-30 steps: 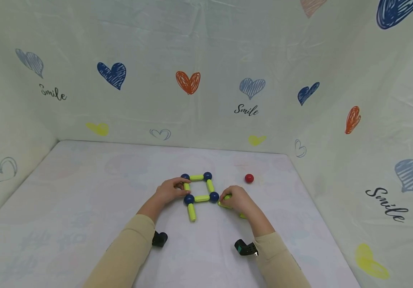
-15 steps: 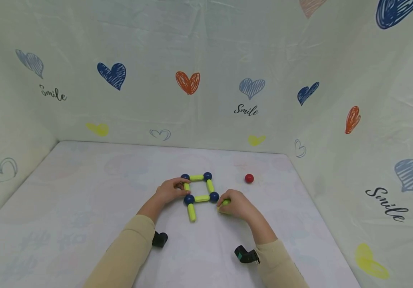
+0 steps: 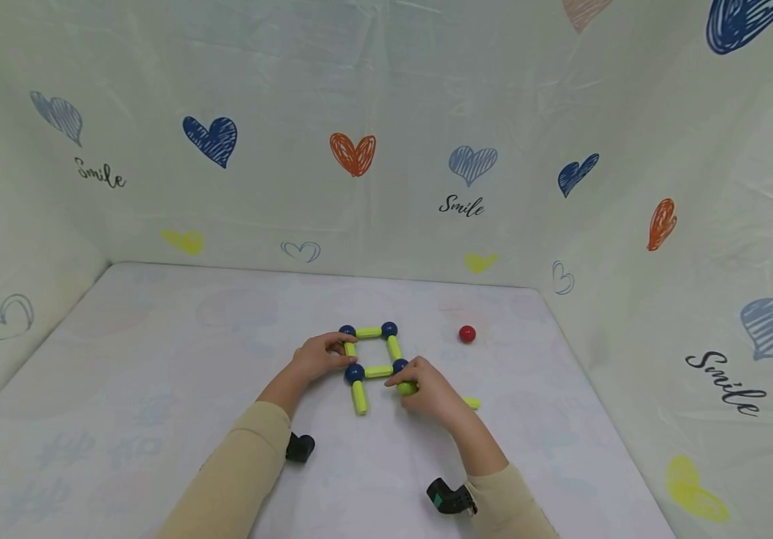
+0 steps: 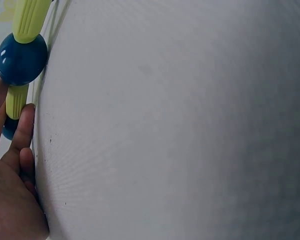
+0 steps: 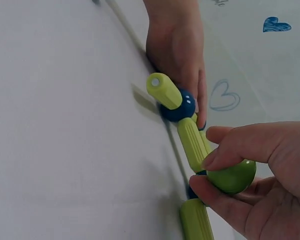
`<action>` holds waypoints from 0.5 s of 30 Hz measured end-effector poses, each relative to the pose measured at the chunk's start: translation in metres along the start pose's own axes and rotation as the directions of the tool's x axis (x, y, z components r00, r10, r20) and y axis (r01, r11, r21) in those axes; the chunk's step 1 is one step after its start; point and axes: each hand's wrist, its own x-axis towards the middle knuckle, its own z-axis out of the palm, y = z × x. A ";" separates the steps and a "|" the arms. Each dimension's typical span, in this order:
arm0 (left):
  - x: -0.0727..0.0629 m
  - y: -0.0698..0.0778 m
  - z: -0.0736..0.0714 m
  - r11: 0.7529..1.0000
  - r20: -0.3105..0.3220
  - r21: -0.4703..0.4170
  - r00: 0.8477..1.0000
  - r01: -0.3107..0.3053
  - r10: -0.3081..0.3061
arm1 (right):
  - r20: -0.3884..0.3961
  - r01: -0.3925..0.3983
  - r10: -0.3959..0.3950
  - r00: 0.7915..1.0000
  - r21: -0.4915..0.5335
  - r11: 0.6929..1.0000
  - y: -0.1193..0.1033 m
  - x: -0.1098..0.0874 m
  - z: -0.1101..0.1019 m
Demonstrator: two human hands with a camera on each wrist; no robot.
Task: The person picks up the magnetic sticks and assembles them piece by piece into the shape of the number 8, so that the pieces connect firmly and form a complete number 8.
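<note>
My right hand (image 3: 429, 389) pinches a green ball (image 5: 233, 176) between thumb and fingers, right at the front right corner of a flat square of magnetic sticks and blue balls. That corner's blue ball (image 3: 400, 366) is partly hidden by the fingers. My left hand (image 3: 319, 355) holds the square's left-side magnetic stick (image 4: 17, 102), with fingers on both sides of it. From the front left blue ball (image 3: 355, 373) another yellow-green stick (image 3: 359, 398) points toward me. Its free end shows a metal disc in the right wrist view.
A red ball (image 3: 467, 334) lies on the white table behind and right of the square. Beyond my right wrist, part of a loose yellow-green stick (image 3: 471, 403) shows. Heart-printed sheeting (image 3: 386, 209) walls the back and sides. Wrist cameras hang under both forearms.
My right hand has moved left with the green ball, up to the square's front right corner. A stick to its right has come into sight. The left hand has stayed put.
</note>
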 end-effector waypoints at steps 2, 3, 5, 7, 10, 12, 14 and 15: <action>0.000 0.000 0.000 1.000 0.002 0.002 1.000 -0.003 0.003 | 0.002 0.016 -0.016 1.000 0.007 1.000 -0.001 -0.002 0.003; 0.000 0.001 0.000 1.000 0.003 0.004 1.000 -0.005 0.005 | 0.004 0.027 -0.027 1.000 0.008 1.000 -0.001 -0.003 0.005; -0.001 0.001 -0.001 1.000 0.004 0.009 1.000 -0.007 0.007 | 0.013 0.049 -0.049 0.999 0.009 0.999 -0.002 -0.004 0.007; -0.001 0.001 -0.001 1.000 0.005 0.013 1.000 -0.008 0.008 | 0.022 0.063 -0.063 0.998 0.004 0.998 -0.004 -0.006 0.009; -0.001 0.001 -0.001 1.000 0.004 0.015 1.000 -0.006 0.006 | 0.028 0.069 -0.069 0.997 0.003 0.998 -0.006 -0.007 0.012; -0.001 0.001 -0.001 1.000 0.004 0.016 1.000 -0.006 0.006 | 0.032 0.065 -0.065 0.997 0.004 0.998 -0.007 -0.008 0.014; -0.001 0.001 -0.001 1.000 0.004 0.014 1.000 -0.006 0.006 | 0.033 0.081 -0.081 0.996 0.001 0.997 -0.008 -0.010 0.016; -0.001 0.001 -0.001 1.000 0.004 0.015 1.000 -0.008 0.008 | 0.034 0.083 -0.083 0.996 0.003 0.997 -0.009 -0.010 0.016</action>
